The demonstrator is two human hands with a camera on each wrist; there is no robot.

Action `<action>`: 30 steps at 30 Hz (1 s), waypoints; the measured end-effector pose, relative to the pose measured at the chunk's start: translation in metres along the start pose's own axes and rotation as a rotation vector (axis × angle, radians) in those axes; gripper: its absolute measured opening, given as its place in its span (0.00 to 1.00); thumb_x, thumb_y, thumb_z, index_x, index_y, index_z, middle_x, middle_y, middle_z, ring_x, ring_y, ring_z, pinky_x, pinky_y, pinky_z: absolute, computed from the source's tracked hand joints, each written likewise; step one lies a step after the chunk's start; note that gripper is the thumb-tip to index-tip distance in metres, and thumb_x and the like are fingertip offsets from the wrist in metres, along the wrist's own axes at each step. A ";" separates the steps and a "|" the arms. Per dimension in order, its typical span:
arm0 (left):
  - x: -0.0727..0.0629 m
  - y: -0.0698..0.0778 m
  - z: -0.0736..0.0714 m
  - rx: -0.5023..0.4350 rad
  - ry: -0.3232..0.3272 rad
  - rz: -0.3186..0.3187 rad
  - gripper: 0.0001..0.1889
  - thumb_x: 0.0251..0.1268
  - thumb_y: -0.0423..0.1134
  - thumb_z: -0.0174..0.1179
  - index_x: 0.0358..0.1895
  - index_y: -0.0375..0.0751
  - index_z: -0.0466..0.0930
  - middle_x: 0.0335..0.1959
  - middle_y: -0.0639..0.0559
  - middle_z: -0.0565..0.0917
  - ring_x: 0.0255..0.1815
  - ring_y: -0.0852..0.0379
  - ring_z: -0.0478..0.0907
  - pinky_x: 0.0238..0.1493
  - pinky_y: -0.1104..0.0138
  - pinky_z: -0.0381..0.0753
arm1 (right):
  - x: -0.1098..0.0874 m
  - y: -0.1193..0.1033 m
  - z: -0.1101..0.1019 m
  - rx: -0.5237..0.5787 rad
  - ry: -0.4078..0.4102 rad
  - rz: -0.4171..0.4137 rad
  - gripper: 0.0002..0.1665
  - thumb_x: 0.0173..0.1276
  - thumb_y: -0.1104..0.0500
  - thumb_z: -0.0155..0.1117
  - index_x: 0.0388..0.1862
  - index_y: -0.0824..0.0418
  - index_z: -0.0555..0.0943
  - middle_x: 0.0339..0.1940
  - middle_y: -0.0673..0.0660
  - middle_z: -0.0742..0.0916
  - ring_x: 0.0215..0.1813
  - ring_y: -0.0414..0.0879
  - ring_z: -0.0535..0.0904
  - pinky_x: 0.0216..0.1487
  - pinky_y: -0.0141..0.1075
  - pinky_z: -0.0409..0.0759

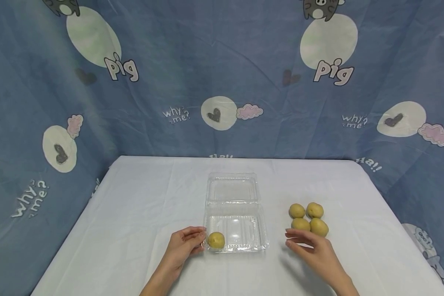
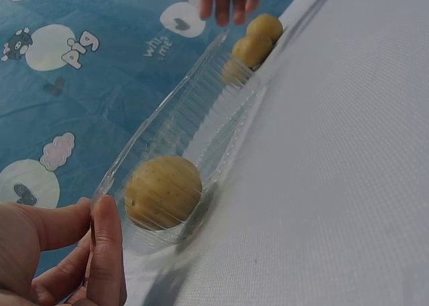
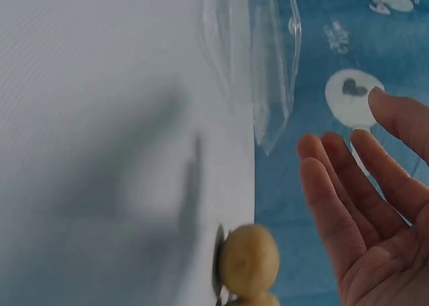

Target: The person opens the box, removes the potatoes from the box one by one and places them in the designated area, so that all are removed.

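One kiwi (image 1: 216, 240) sits in the near-left corner of the clear clamshell (image 1: 244, 242), lid flat open behind. My left hand (image 1: 185, 243) has loosely curled fingers touching the box's left rim, holding nothing. My right hand (image 1: 311, 246) hangs open, fingers straight, just beside the four kiwis (image 1: 308, 218). Risks: the light box could skid if I nudge the rim; round fruit could roll when bumped.
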State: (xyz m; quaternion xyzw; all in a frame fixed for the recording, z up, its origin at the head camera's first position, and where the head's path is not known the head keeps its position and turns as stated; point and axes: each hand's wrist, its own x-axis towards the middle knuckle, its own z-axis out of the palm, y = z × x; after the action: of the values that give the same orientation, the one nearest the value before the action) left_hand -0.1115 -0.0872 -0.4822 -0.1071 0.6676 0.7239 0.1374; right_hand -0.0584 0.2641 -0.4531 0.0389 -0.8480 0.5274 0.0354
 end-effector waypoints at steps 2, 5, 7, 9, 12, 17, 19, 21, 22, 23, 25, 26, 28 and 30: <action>0.001 0.000 0.000 -0.003 -0.001 0.000 0.17 0.62 0.32 0.67 0.51 0.25 0.78 0.37 0.46 0.83 0.34 0.57 0.80 0.35 0.68 0.86 | 0.002 -0.002 0.003 0.023 -0.013 -0.023 0.19 0.64 0.55 0.71 0.51 0.62 0.83 0.47 0.57 0.87 0.47 0.41 0.84 0.47 0.31 0.83; 0.001 -0.001 0.000 -0.007 -0.002 -0.002 0.17 0.62 0.32 0.67 0.51 0.25 0.78 0.37 0.47 0.83 0.34 0.57 0.80 0.35 0.68 0.86 | 0.005 -0.005 0.008 0.064 -0.028 -0.058 0.18 0.63 0.57 0.72 0.51 0.61 0.83 0.47 0.60 0.87 0.46 0.43 0.84 0.47 0.33 0.84; 0.002 -0.001 0.000 -0.009 -0.001 -0.003 0.18 0.62 0.32 0.67 0.51 0.25 0.78 0.37 0.46 0.83 0.34 0.57 0.80 0.35 0.68 0.86 | 0.007 -0.007 0.011 0.078 -0.037 -0.078 0.17 0.63 0.57 0.72 0.50 0.59 0.83 0.47 0.60 0.87 0.46 0.43 0.84 0.46 0.34 0.84; 0.002 -0.001 0.000 -0.008 0.000 -0.004 0.18 0.62 0.32 0.67 0.51 0.25 0.78 0.37 0.46 0.83 0.34 0.57 0.80 0.36 0.67 0.86 | 0.009 -0.009 0.014 0.099 -0.047 -0.095 0.17 0.62 0.58 0.73 0.50 0.57 0.83 0.47 0.60 0.87 0.46 0.44 0.84 0.46 0.35 0.85; 0.002 -0.001 0.000 -0.005 0.001 -0.004 0.18 0.62 0.32 0.67 0.52 0.25 0.78 0.38 0.46 0.83 0.34 0.57 0.80 0.36 0.67 0.86 | 0.011 -0.013 0.018 0.106 -0.064 -0.139 0.17 0.63 0.59 0.72 0.51 0.58 0.83 0.47 0.60 0.87 0.46 0.45 0.84 0.46 0.35 0.85; 0.001 -0.001 0.000 -0.002 0.003 -0.003 0.17 0.62 0.32 0.67 0.51 0.25 0.78 0.38 0.46 0.83 0.34 0.57 0.80 0.35 0.68 0.86 | 0.015 -0.017 0.026 0.151 -0.106 -0.201 0.17 0.64 0.61 0.71 0.52 0.63 0.82 0.47 0.63 0.86 0.47 0.48 0.84 0.46 0.37 0.85; 0.001 -0.001 0.000 -0.005 -0.001 -0.002 0.18 0.62 0.32 0.67 0.52 0.25 0.78 0.38 0.46 0.83 0.34 0.57 0.80 0.35 0.68 0.86 | 0.016 -0.018 0.028 0.165 -0.123 -0.211 0.17 0.64 0.61 0.70 0.52 0.63 0.82 0.47 0.64 0.86 0.47 0.48 0.84 0.46 0.37 0.85; 0.001 -0.001 0.000 -0.008 -0.006 -0.003 0.18 0.63 0.32 0.66 0.52 0.24 0.78 0.38 0.46 0.83 0.34 0.57 0.80 0.36 0.68 0.86 | 0.018 -0.018 0.031 0.167 -0.137 -0.218 0.17 0.65 0.61 0.70 0.52 0.64 0.82 0.47 0.65 0.85 0.47 0.48 0.84 0.46 0.37 0.85; 0.000 -0.001 0.000 -0.010 -0.009 -0.003 0.18 0.63 0.32 0.66 0.52 0.24 0.77 0.38 0.45 0.83 0.35 0.57 0.80 0.36 0.68 0.86 | 0.018 -0.019 0.032 0.165 -0.142 -0.219 0.17 0.65 0.61 0.70 0.52 0.64 0.82 0.47 0.65 0.85 0.47 0.48 0.84 0.46 0.37 0.85; 0.000 -0.001 0.000 -0.011 -0.011 -0.003 0.19 0.63 0.32 0.66 0.53 0.24 0.77 0.39 0.45 0.83 0.35 0.57 0.80 0.36 0.68 0.86 | 0.019 -0.019 0.033 0.161 -0.144 -0.221 0.17 0.65 0.61 0.70 0.52 0.63 0.82 0.47 0.65 0.86 0.47 0.48 0.84 0.46 0.36 0.85; 0.000 -0.001 0.001 -0.010 -0.012 -0.004 0.19 0.63 0.33 0.66 0.53 0.24 0.77 0.39 0.45 0.83 0.35 0.57 0.80 0.37 0.68 0.86 | 0.020 -0.021 0.035 0.154 -0.150 -0.223 0.17 0.65 0.60 0.70 0.52 0.64 0.82 0.47 0.64 0.86 0.47 0.49 0.84 0.46 0.36 0.85; 0.000 -0.001 0.001 -0.008 -0.012 -0.004 0.19 0.63 0.33 0.66 0.53 0.24 0.77 0.39 0.45 0.83 0.36 0.57 0.80 0.37 0.68 0.86 | 0.020 -0.021 0.036 0.150 -0.153 -0.221 0.18 0.65 0.60 0.70 0.52 0.65 0.82 0.47 0.64 0.86 0.47 0.49 0.84 0.47 0.36 0.85; 0.000 -0.001 0.001 -0.007 -0.010 -0.003 0.19 0.63 0.33 0.66 0.53 0.24 0.77 0.39 0.45 0.83 0.36 0.57 0.80 0.36 0.68 0.86 | 0.021 -0.023 0.038 0.149 -0.158 -0.221 0.18 0.65 0.59 0.70 0.52 0.65 0.82 0.47 0.63 0.86 0.47 0.50 0.84 0.47 0.35 0.84; 0.000 -0.001 0.001 -0.007 -0.006 -0.001 0.19 0.63 0.33 0.66 0.53 0.24 0.77 0.39 0.45 0.83 0.35 0.57 0.80 0.36 0.68 0.86 | 0.022 -0.024 0.039 0.147 -0.164 -0.219 0.18 0.65 0.58 0.70 0.52 0.65 0.82 0.47 0.63 0.86 0.47 0.50 0.84 0.47 0.35 0.84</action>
State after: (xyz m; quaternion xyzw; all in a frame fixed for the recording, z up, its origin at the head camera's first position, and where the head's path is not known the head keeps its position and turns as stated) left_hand -0.1110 -0.0862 -0.4827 -0.1059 0.6647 0.7263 0.1392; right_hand -0.0785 0.2178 -0.4470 0.1763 -0.7977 0.5764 0.0204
